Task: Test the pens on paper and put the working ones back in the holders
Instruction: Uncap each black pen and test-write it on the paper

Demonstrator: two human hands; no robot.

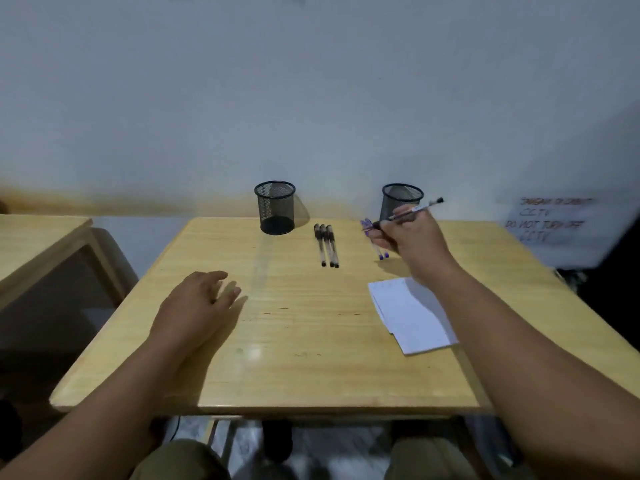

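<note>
— Any writing legible?
— A wall notice right of the fingers reads "DO NOT TURN OFF CCTV"; the rest is blurred.
— And the pen?
— The right hand grips a black-capped pen, long axis tilted, cap end up-right, before the right mesh holder. Three black pens lie left of those fingers, pointing toward the wall. The left hand rests slack, holding nothing.

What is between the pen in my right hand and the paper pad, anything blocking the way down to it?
Nothing visible blocks it. The right hand holds the pen in the air in front of the right mesh holder, and the paper pad lies bare nearer you, under that forearm. The blue pens lie beyond the pad.
</note>
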